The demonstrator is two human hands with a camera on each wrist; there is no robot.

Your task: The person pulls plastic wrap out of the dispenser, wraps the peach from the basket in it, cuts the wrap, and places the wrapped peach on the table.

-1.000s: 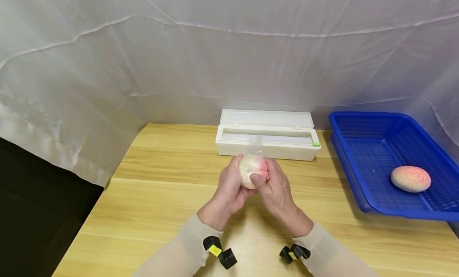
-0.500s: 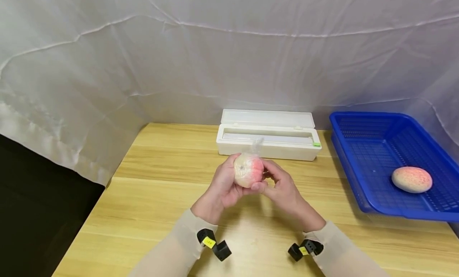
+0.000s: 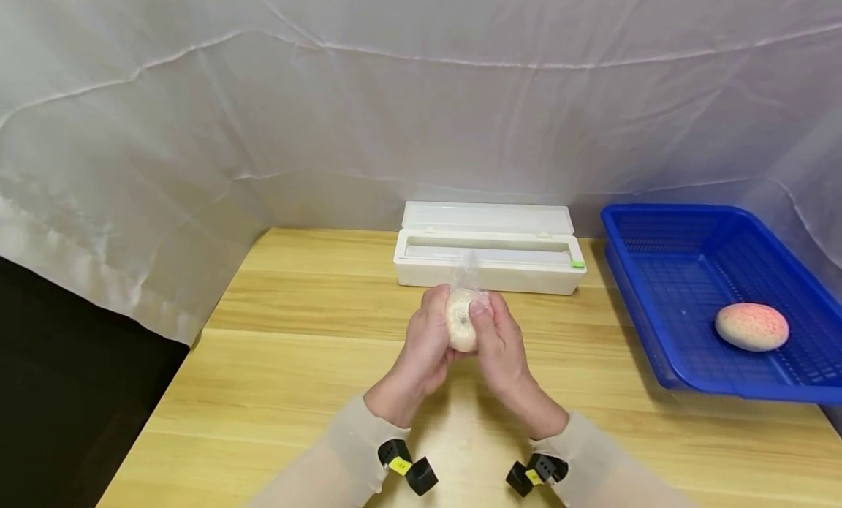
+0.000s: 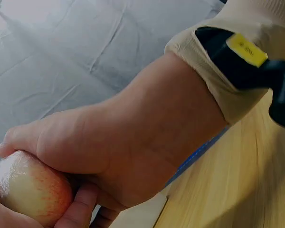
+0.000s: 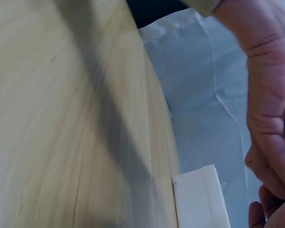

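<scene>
In the head view both hands grip a cream-and-pink peach (image 3: 458, 335) over the middle of the table. Clear cling film covers the fruit, and a loose tail of film (image 3: 466, 268) rises from its far side. My left hand (image 3: 424, 341) cups it from the left; in the left wrist view the thumb lies along the glossy peach (image 4: 38, 194). From the other side my right hand (image 3: 505, 349) holds it, with the thumb pressed over the near face. The right wrist view shows the right hand (image 5: 273, 104) at its edge, the peach almost wholly out of frame.
Behind the hands stands a white cling film box (image 3: 487, 278) with its lid up and a roll inside. To the right is a blue plastic basket (image 3: 647, 332) bearing another pink-and-cream oval fruit (image 3: 752, 327). A pale cloth (image 3: 421, 113) hangs behind the wooden table (image 3: 276, 391).
The right hand had loosened and drawn slightly right half a second ago; now it closes round the peach again. The peach has turned, showing its cream side, and the left hand has shifted slightly right.
</scene>
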